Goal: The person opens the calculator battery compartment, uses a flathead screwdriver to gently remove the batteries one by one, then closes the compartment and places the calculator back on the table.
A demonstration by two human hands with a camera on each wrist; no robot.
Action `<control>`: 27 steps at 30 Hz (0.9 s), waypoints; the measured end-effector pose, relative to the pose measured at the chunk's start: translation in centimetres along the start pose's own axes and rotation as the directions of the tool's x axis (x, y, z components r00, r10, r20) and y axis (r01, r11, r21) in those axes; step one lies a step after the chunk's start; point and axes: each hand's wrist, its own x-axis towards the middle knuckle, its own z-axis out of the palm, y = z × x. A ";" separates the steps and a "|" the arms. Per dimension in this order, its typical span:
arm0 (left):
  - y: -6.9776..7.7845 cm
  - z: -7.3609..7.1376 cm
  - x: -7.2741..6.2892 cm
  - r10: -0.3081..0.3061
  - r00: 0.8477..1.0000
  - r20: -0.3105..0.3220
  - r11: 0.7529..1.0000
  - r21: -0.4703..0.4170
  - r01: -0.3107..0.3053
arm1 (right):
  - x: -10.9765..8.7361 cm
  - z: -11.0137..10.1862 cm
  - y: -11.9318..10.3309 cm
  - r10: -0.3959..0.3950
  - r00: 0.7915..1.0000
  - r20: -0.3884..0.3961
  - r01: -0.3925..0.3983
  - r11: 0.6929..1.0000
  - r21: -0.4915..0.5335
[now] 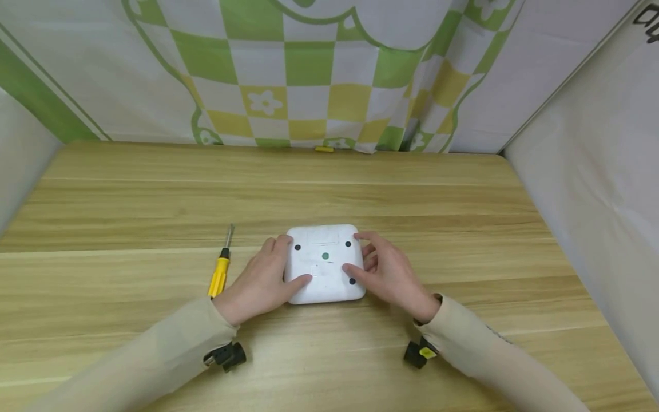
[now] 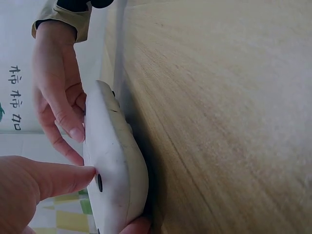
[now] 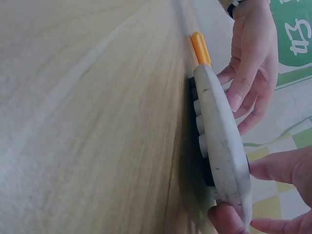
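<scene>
A white, rounded-square plastic device (image 1: 326,272) lies on the wooden table with its footed back up. Dark round feet and a green dot show on that back. In the right wrist view, a row of button-like knobs (image 3: 202,143) lines the side facing the table. My left hand (image 1: 265,280) holds the left edge, thumb on the back. My right hand (image 1: 388,272) grips the right edge, with thumb and a fingertip over it; one digit (image 3: 226,218) curls beneath the casing. Left of my left hand lies a yellow-handled screwdriver (image 1: 219,274), shaft pointing away from me.
The wooden table (image 1: 437,200) spreads around the device. A green, yellow and white checked curtain (image 1: 309,74) hangs along the back edge, with a small yellow piece (image 1: 324,149) at its foot. White cloth (image 1: 597,154) borders the right side.
</scene>
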 end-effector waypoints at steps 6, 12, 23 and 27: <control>0.0 -0.1 -0.1 0.007 1.000 -0.001 1.000 -0.023 -0.007 | 0.0 -0.1 -0.2 -0.015 1.000 -0.015 0.016 0.998 0.064; 0.0 0.0 -0.1 0.008 1.000 0.005 0.999 -0.042 -0.008 | 0.0 -0.3 -0.5 -0.040 0.998 -0.049 0.045 0.993 0.110; 0.1 0.0 0.2 -0.025 0.999 0.048 0.991 -0.129 0.031 | 0.1 -0.9 -1.3 -0.069 0.993 -0.092 0.080 0.990 0.119; 0.1 0.0 0.3 -0.015 0.998 0.055 0.984 -0.176 0.025 | 0.1 -1.2 -1.7 -0.074 0.992 -0.100 0.089 0.983 0.160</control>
